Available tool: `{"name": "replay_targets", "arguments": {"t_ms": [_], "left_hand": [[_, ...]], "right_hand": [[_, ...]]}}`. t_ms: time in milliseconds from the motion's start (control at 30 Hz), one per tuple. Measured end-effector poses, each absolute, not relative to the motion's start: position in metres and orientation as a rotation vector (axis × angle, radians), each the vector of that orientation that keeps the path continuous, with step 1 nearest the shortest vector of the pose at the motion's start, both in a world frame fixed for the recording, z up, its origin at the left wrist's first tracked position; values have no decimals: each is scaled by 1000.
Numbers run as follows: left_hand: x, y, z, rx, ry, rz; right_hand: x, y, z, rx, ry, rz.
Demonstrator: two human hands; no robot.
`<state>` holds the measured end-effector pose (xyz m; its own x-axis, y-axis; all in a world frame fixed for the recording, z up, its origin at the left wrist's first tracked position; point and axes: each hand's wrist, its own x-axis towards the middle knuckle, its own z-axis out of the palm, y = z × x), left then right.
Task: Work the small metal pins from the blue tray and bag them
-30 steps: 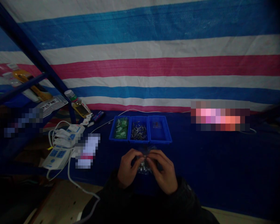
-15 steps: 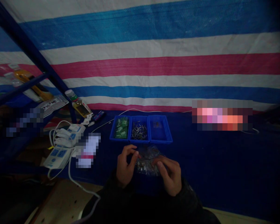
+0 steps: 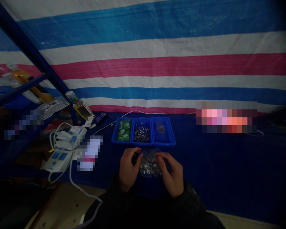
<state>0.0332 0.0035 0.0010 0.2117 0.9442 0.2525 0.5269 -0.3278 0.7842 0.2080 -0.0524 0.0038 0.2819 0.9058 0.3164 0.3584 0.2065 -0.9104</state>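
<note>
**Q:** State the grip of each hand.

**A:** The left hand (image 3: 130,168) and the right hand (image 3: 171,173) are both partly open, with the fingers curved inward, one on each side of the bag. Whether either hand is pinching the bag cannot be determined: the light is low and the film is hard to make out.

**Q:** Locate the item in hand.

**A:** A clear plastic bag (image 3: 149,165) of small metal parts (image 3: 145,168) lies between the hands, on the blue cloth (image 3: 212,168). It sits just near of the bins.

**Q:** List the surrounding items.

**A:** Three blue bins stand in a row. The left bin (image 3: 114,138) holds green items (image 3: 123,129), the middle bin (image 3: 141,143) holds metal pins (image 3: 141,133), and the right bin (image 3: 165,143) holds a few small items (image 3: 160,128) that cannot be identified.

**Q:** Identify the likely faults.

**A:** First, a torn or tipped bag may spill parts onto the dark cloth, where they would be hard to find. Second, a hand pushing far may strike the middle bin and scatter pins. Third, low light may cause parts to be misidentified. Fourth, a sleeve caught on the white cable (image 3: 72,181) may drag the power strip (image 3: 57,160).
</note>
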Motion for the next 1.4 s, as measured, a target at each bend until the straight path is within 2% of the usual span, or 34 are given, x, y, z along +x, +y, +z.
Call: {"name": "replay_targets", "arguments": {"t_ms": [300,933,1400], "left_hand": [[39,2,3,2240,1338,685],[38,3,6,2159,1335,784],[38,2,2,2246,1332,677]], "right_hand": [[208,-51,3,-1375,-1312,595],[206,-48,2,-1394,-1337,662],[206,-47,-2,-1391,-1335,704]]}}
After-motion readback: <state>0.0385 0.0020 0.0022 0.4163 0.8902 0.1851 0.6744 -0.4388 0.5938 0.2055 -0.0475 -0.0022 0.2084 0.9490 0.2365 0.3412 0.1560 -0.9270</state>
